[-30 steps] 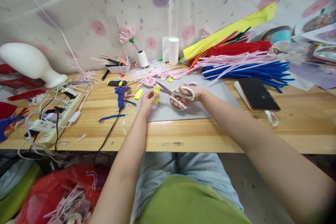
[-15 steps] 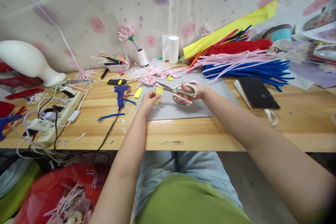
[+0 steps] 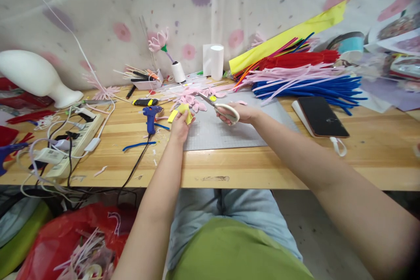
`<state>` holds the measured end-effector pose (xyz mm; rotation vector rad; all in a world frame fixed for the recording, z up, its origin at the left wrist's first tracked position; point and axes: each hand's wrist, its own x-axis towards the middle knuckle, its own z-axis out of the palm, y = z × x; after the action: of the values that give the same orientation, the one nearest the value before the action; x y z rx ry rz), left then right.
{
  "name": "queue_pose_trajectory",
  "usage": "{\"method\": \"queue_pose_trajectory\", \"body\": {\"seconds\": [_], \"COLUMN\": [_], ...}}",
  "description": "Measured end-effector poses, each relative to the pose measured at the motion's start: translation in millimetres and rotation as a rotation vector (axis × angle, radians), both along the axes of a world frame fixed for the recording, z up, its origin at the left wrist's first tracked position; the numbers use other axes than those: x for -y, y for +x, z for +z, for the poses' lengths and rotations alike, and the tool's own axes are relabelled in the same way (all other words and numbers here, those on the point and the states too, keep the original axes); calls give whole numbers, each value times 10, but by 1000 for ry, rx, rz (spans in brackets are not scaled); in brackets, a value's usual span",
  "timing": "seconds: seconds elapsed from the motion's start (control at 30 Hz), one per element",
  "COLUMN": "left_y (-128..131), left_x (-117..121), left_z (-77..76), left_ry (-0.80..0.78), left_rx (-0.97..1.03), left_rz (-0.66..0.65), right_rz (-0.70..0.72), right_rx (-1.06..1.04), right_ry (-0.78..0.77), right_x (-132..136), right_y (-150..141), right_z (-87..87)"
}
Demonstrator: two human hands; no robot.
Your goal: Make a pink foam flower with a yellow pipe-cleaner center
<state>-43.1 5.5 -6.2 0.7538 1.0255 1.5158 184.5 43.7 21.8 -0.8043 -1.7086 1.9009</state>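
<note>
Between the fingers of my left hand (image 3: 180, 126) are yellow paper pieces (image 3: 184, 109), held above the left edge of the grey cutting mat (image 3: 226, 136). Another yellow piece (image 3: 172, 116) shows just left of those fingers, lying on the table. My right hand (image 3: 241, 114) grips a pair of scissors (image 3: 226, 111) by the pale handles, the blades pointing up and left, apart from the paper. Pink fuzzy petals (image 3: 193, 99) and a small round yellow piece (image 3: 213, 98) lie behind the blades.
A blue glue gun (image 3: 150, 119) stands left of the mat, with a utility knife (image 3: 145, 102) behind it. Bundled pipe cleaners (image 3: 308, 87) and a phone (image 3: 323, 116) lie at right. A power strip (image 3: 78, 148) with tangled cables occupies the left side.
My left hand has moved left with the yellow paper, away from the scissors. The scissors have turned in my right hand, and their blades look closer together.
</note>
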Motion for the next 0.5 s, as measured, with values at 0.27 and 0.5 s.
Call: {"method": "queue_pose_trajectory", "body": {"seconds": [0.27,0.5], "left_y": [0,41], "left_x": [50,61], "left_z": [30,32], "left_ry": [20,20], "left_rx": [144,222], "left_rz": [-37,-41], "right_rz": [90,348], "right_rx": [55,141], "right_ry": [-59,6], "right_x": [34,39], "right_y": [-62,101], "right_z": [-3,113]}}
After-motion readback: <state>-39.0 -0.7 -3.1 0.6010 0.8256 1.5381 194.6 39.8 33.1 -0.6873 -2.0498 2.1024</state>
